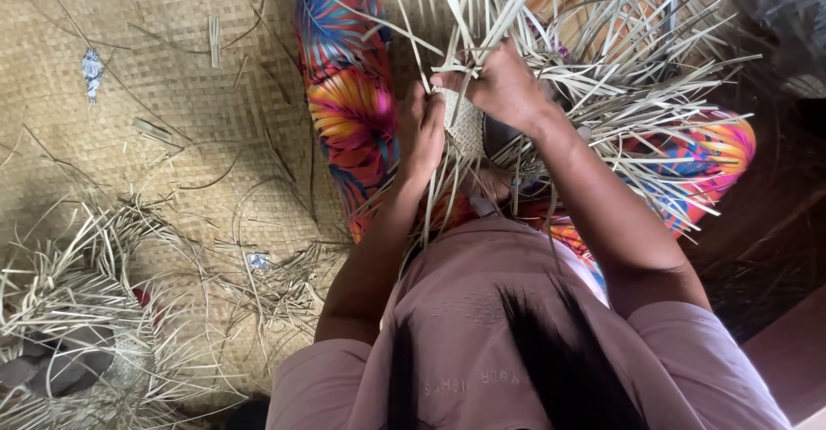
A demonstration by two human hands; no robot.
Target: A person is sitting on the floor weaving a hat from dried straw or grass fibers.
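I look straight down on a small woven piece (465, 123) of pale dried leaf strips, held over my lap. My left hand (419, 133) grips its left side, fingers curled on the weave. My right hand (499, 81) pinches loose strips at its top edge. Many long unwoven strips (619, 60) fan out from the piece to the right and upward. My legs in bright flower-patterned cloth (348, 94) stretch out under the work.
A woven mat (129, 43) covers the floor on the left. A round, partly woven bundle of strips (77, 344) lies at the lower left, with loose scraps (258, 262) around it. Dark floor (774, 215) shows at the right.
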